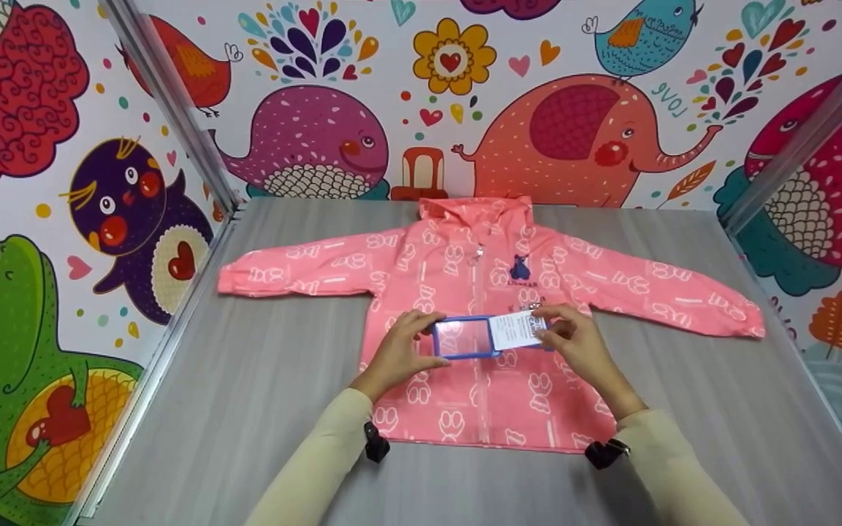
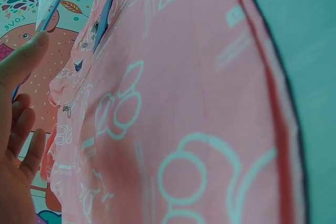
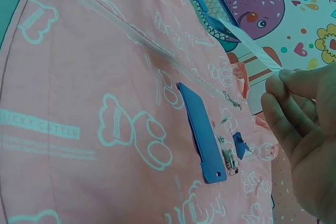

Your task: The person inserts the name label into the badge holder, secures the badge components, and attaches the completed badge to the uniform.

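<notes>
The person's left sleeve (image 1: pixel 311 462) and right sleeve (image 1: pixel 684 471) are both showing up as pale cream, kinda leaning yellowish, and they're looking plain, long and pretty smooth. They're running down to about the wrists, leaving the left hand (image 1: pixel 400 347) and right hand (image 1: pixel 580 347) bare. The left wrist gadget (image 1: pixel 376 443) is looking small, black and blocky, and the right wrist gadget (image 1: pixel 602 454) is basically matching it, except it's showing a shiny greyish bit on one side, too tiny to make out properly
</notes>
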Motion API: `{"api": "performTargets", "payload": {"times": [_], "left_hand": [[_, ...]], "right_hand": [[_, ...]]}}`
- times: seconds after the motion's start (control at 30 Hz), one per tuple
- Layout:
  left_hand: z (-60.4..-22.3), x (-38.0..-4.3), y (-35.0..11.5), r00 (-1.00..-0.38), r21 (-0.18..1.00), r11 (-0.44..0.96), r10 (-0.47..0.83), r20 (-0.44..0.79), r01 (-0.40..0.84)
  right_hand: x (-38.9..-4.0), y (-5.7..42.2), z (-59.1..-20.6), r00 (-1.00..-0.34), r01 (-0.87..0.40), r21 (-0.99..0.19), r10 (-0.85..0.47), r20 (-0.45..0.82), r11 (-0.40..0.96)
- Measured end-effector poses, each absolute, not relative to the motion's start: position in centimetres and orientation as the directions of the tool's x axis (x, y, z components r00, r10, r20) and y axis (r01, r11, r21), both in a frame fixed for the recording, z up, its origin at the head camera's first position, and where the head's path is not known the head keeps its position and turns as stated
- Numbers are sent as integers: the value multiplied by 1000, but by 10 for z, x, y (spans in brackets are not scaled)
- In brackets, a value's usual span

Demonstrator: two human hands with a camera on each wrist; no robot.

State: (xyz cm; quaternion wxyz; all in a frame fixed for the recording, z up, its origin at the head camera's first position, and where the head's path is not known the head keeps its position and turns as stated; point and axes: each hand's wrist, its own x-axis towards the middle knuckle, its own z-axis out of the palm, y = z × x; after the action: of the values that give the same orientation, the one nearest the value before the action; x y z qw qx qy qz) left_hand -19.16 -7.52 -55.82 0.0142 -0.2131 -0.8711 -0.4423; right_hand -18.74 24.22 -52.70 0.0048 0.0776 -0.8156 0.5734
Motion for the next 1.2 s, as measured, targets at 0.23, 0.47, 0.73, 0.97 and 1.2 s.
{"api": "performTargets", "payload": {"times": [0.23,0.47,0.73,0.97,1.2], "left_hand": [[-560,-193,-74,-896,768,491,371,243,411],[-559,-193,-73,-893,777,472,373,252,417],[-557,-192,-71,-897,784,474,376,231,400],[-556,-193,-67,-903,781,489,371,217,388],[-556,-193,-65,-899,774,491,375,226,399]], "right_hand": [[-188,238,-535,-984,-159,-955,-120,132,251],[-188,234,-535,-988,-130,-959,-113,104,254],[-181,226,-522,-991,-79,-961,-123,48,266],[-175,220,-511,-987,-110,-950,-147,69,294],[-175,216,-512,-987,-98,-945,-149,53,311]]}}
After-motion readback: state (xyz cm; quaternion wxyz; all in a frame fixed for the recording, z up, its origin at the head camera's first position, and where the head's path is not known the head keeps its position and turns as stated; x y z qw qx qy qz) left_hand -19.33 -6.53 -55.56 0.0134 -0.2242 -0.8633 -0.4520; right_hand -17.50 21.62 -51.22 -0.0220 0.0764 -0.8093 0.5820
